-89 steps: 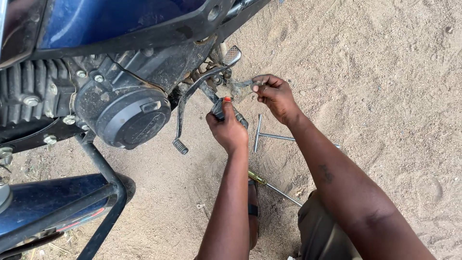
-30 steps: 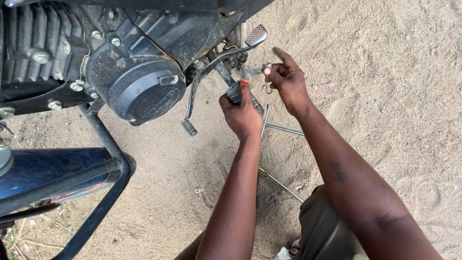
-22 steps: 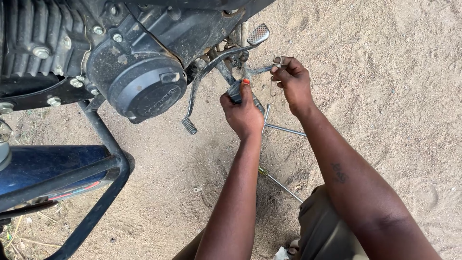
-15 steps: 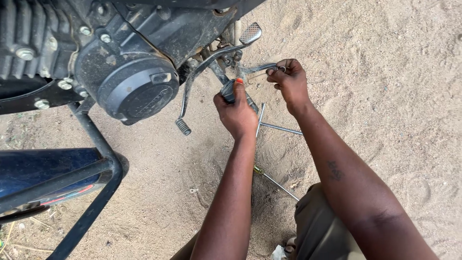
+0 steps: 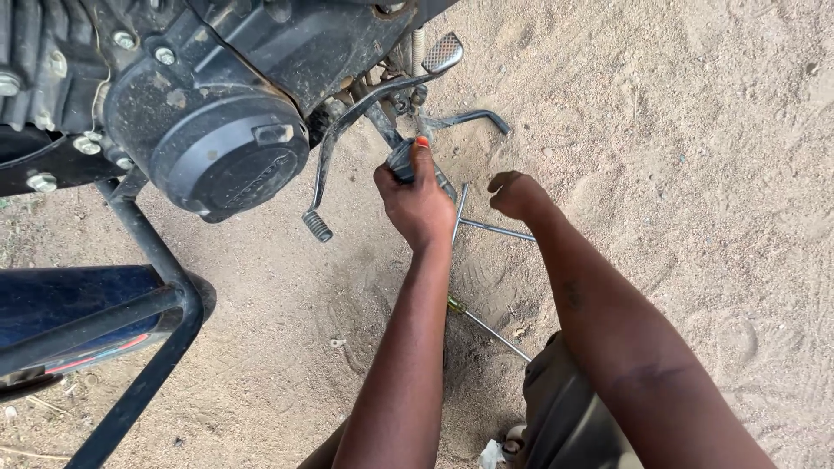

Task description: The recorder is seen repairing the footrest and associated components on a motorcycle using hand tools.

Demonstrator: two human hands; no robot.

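Observation:
My left hand (image 5: 415, 198) is shut on a dark tool handle with a red end (image 5: 407, 158), held up against the underside of a motorcycle just behind its black round engine cover (image 5: 217, 148). My right hand (image 5: 517, 193) hangs a little to the right with its fingers curled and nothing visible in it. It is above a T-shaped metal wrench (image 5: 486, 227) lying on the sand. A curved metal bar (image 5: 469, 117) juts out from the bike just above both hands.
A bent gear lever (image 5: 323, 165) with a ribbed rubber tip hangs left of my left hand; a pedal (image 5: 443, 52) sticks out above. A screwdriver (image 5: 486, 328) lies on the sand by my knee. A black frame tube (image 5: 165, 287) and blue body panel (image 5: 69, 317) stand at the left.
My right hand has let go of the silver spanner it held at the bike and has dropped down and away, fingers curled. My left hand keeps its grip on the handle.

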